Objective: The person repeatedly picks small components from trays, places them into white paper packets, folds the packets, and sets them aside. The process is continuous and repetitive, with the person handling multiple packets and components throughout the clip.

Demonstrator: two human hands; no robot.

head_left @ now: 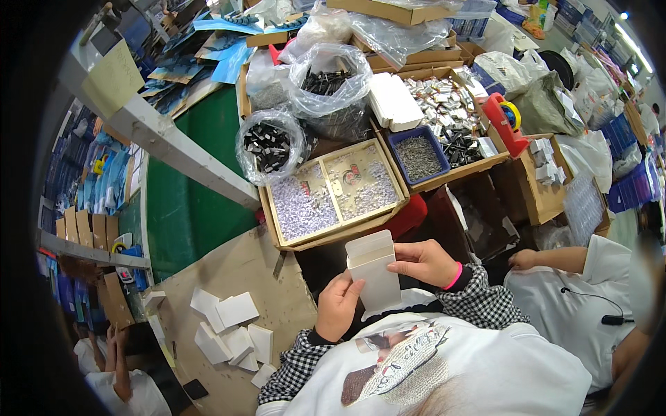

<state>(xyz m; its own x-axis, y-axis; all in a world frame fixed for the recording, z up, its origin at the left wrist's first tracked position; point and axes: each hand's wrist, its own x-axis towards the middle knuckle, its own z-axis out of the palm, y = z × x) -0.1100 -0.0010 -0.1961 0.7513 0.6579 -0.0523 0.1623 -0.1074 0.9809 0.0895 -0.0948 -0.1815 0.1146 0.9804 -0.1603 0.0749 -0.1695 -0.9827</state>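
Observation:
A small white carton (378, 281) stands upright between my hands, its top flap raised and bent outward. My left hand (338, 306) grips its lower left edge, the thumb lying on the front face. My right hand (429, 264) pinches the upper right edge with thumb and fingers. Whether anything is inside the carton is hidden. To the left, several similar white cartons (237, 310) lie loosely heaped on the brown board-covered table (201, 270).
Beyond my hands sits a divided wooden tray (334, 187) of small pale pieces. Behind it are bags of black parts (270, 148), a blue bin (419, 155) of small metal pieces and a red tape dispenser (505, 125). Co-workers (569, 298) sit at right and lower left.

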